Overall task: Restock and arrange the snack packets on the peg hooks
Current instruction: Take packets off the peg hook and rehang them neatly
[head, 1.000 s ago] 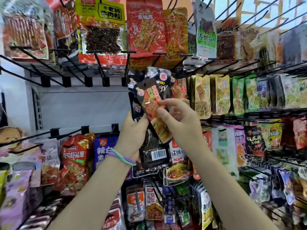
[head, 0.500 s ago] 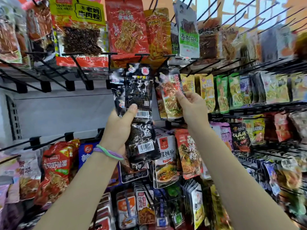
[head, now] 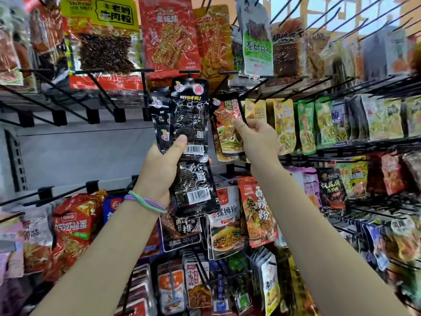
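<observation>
Black glossy foil snack packets point(head: 190, 124), light, crinkly, slippery: left hand point(head: 159, 169) grips them mid-body; right hand point(head: 258, 142) pinches red-and-black packet point(head: 227, 124) beside them.

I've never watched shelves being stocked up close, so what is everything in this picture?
black snack packets: a stack, black with barcodes, held up at centre
red snack packet: one in front, red and clear, on a middle-row hook
yellow packets: several, yellow, right of it
green packets: several, green, further right
large red bag: one, top row
peg hooks: many, black
wristbands: green and purple, left wrist
left hand: grips black packets
right hand: pinches red packet
</observation>
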The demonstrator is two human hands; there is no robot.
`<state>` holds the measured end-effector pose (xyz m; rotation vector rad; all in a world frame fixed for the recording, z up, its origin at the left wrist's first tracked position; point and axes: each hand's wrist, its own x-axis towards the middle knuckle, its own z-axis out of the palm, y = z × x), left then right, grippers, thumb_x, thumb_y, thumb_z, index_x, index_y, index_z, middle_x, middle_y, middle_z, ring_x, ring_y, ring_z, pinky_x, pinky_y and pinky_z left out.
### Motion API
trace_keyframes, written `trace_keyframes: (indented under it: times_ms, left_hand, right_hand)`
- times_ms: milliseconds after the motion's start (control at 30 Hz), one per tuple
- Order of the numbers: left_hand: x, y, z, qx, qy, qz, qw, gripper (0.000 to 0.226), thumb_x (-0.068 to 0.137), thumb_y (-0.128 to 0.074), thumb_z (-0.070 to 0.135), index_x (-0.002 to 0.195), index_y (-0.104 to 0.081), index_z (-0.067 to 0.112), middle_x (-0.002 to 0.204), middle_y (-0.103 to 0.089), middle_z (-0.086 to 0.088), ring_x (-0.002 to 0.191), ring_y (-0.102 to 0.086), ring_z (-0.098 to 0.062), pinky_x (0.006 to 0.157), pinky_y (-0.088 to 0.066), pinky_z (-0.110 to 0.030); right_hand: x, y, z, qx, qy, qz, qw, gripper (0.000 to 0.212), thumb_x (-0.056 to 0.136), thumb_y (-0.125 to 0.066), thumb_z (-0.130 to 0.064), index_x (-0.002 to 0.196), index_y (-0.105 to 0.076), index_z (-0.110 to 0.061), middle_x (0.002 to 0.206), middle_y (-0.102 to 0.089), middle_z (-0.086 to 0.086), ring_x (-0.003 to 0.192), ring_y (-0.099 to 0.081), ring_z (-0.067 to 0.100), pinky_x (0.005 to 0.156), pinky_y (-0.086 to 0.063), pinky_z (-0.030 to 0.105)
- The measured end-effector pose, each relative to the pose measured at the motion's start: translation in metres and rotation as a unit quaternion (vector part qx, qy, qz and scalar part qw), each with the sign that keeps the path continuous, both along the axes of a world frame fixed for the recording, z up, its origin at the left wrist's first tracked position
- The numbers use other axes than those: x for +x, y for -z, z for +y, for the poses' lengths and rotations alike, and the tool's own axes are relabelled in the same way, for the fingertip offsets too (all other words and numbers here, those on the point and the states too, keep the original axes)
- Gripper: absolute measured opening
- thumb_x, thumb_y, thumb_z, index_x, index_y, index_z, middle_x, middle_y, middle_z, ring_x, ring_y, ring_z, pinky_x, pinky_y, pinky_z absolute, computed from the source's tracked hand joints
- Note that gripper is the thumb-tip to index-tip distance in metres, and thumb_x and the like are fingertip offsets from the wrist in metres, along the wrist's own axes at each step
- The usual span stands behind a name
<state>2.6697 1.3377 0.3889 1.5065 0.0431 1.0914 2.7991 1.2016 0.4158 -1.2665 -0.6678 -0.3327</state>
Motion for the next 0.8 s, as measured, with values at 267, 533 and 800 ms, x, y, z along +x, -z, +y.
trace_keyframes:
  times_ms: [267,533,800]
  left_hand:
    - [-0.007,-0.002,-0.010,0.024,-0.010,0.007,1.000,0.042,0.087,-0.074,0.045,0.117,-0.066,0.016,0.115,-0.074,-0.007,0.110,-0.070,-0.030,0.103,-0.052,-0.056]
    - [-0.014,0.006,-0.010,0.086,0.021,0.004,0.996,0.045,0.081,-0.075,0.034,0.122,-0.067,0.018,0.116,-0.076,-0.005,0.110,-0.071,-0.025,0.102,-0.053,-0.051]
    - [-0.028,0.013,-0.007,0.075,0.049,0.018,0.996,0.043,0.089,-0.078,0.029,0.125,-0.066,0.008,0.114,-0.076,-0.011,0.107,-0.073,-0.029,0.097,-0.057,-0.049]
  right_hand:
    - [-0.005,0.005,0.002,-0.057,0.196,-0.133,0.970,0.035,0.094,-0.068,-0.035,0.122,-0.058,-0.017,0.109,-0.051,-0.001,0.100,-0.049,0.013,0.086,-0.041,0.025]
    - [-0.059,0.021,0.012,-0.065,-0.137,-0.105,0.983,0.029,0.095,-0.066,-0.046,0.103,-0.068,-0.019,0.097,-0.074,-0.004,0.090,-0.070,0.015,0.086,-0.058,0.041]
    - [-0.052,0.020,0.011,-0.024,-0.213,-0.043,0.976,0.031,0.095,-0.069,-0.033,0.121,-0.064,-0.016,0.112,-0.075,0.004,0.105,-0.071,0.027,0.094,-0.056,0.055]
